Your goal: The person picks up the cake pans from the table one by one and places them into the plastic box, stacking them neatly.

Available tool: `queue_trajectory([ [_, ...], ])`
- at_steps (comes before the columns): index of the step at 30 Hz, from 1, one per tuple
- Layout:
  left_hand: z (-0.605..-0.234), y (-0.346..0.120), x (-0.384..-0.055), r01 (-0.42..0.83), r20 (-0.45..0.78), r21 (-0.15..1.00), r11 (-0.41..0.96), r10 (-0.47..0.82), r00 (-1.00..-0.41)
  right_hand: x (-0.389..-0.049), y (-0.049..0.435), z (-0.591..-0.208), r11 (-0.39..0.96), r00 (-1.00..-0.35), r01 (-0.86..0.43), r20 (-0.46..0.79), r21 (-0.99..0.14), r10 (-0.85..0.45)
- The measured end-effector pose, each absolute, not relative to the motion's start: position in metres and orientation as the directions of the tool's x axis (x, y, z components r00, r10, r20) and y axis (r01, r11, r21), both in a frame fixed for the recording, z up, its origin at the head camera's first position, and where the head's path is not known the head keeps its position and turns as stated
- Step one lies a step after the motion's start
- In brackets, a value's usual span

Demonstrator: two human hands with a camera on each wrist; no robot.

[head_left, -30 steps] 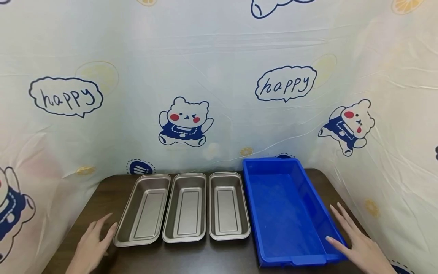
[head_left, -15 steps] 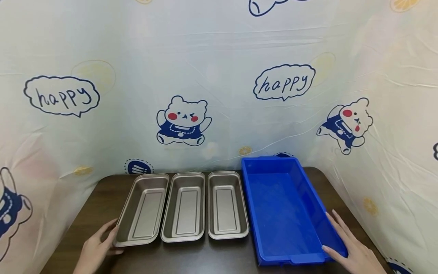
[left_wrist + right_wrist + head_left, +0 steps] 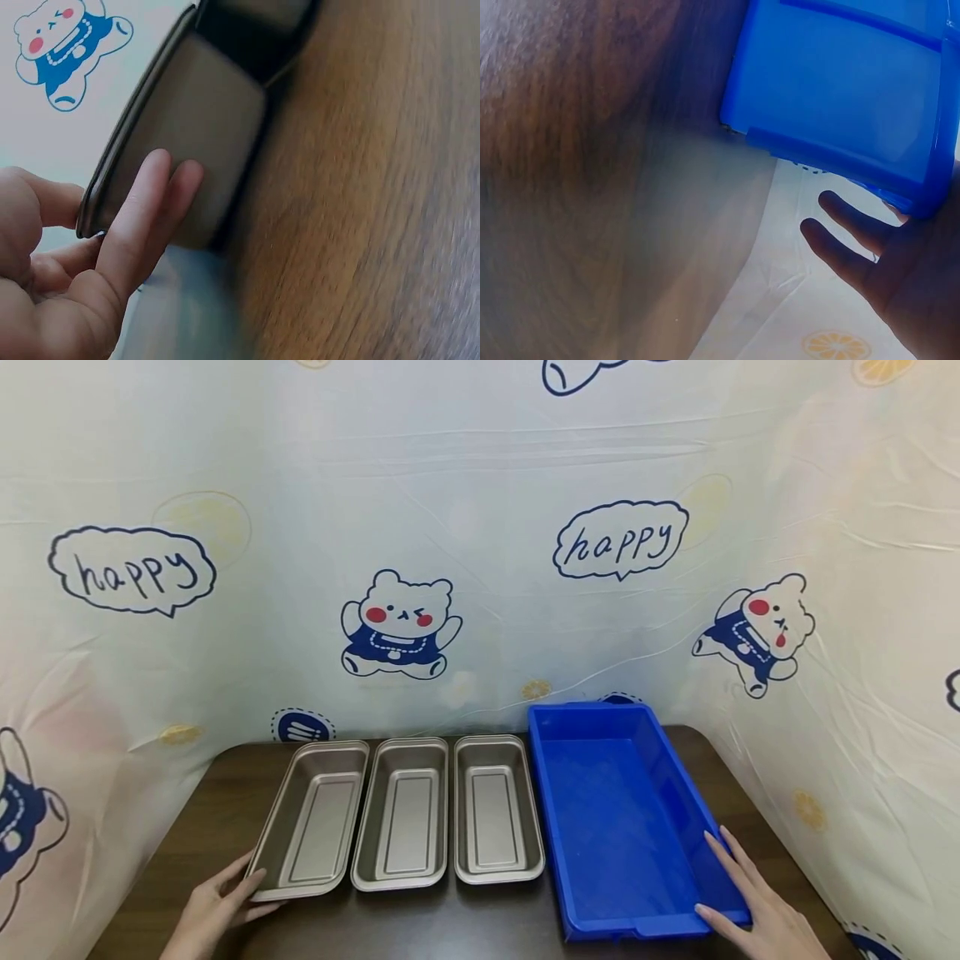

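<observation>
Three metal loaf pans stand in a row on the table. My left hand (image 3: 210,910) grips the near left corner of the leftmost loaf pan (image 3: 324,827), thumb over the rim. In the left wrist view, fingers (image 3: 135,202) lie along the outer wall of that loaf pan (image 3: 187,112). Beside it are the middle loaf pan (image 3: 406,827) and the right loaf pan (image 3: 496,822). My right hand (image 3: 772,914) rests at the near right corner of a blue plastic tray (image 3: 615,835). Its fingers stay straight and spread, as the right wrist view shows on the hand (image 3: 900,262).
A dark wooden table (image 3: 450,927) with rounded far corners carries everything. Close behind it and along both sides hangs a pale printed curtain (image 3: 495,635). The pans and tray stand near the table's far edge, side by side with narrow gaps.
My left hand has moved right and taken hold of the leftmost loaf pan's corner. My right hand has moved left onto the tray's near right corner. Pans and tray keep their places.
</observation>
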State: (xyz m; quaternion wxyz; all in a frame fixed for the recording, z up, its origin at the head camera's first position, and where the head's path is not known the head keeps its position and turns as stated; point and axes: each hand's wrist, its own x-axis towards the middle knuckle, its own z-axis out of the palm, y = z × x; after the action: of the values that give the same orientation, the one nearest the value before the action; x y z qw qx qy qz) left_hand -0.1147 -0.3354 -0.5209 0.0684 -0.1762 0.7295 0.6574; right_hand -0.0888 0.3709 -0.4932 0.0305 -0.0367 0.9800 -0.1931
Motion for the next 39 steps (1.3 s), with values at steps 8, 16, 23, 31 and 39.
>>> queue_trajectory([
  [8, -0.52, -0.338, -0.114, -0.4, -0.398, 0.917, 0.001, -0.107, -0.911, -0.087, 0.37, -0.495, 0.922, -0.997, -0.06, -0.031, -0.382, -0.077],
  [16, -0.532, -0.346, -0.113, -0.316, -0.322, 0.946, -0.078, -0.085, -0.943, -0.086, 0.37, -0.494, 0.922, -0.996, -0.048, -0.048, -0.384, -0.071],
  [23, -0.546, -0.355, -0.105, -0.155, -0.164, 0.936, -0.317, -0.003, -0.986, -0.087, 0.369, -0.491, 0.903, -0.993, -0.044, -0.08, -0.427, -0.086],
  [31, -0.547, -0.355, -0.103, -0.106, -0.077, 0.889, -0.446, 0.082, -0.994, -0.087, 0.368, -0.491, 0.911, -0.994, -0.043, -0.076, -0.41, -0.081],
  [39, -0.537, -0.351, -0.1, -0.029, 0.036, 0.816, -0.578, 0.1, -0.994, -0.088, 0.369, -0.49, 0.92, -0.995, -0.04, -0.073, -0.391, -0.074],
])
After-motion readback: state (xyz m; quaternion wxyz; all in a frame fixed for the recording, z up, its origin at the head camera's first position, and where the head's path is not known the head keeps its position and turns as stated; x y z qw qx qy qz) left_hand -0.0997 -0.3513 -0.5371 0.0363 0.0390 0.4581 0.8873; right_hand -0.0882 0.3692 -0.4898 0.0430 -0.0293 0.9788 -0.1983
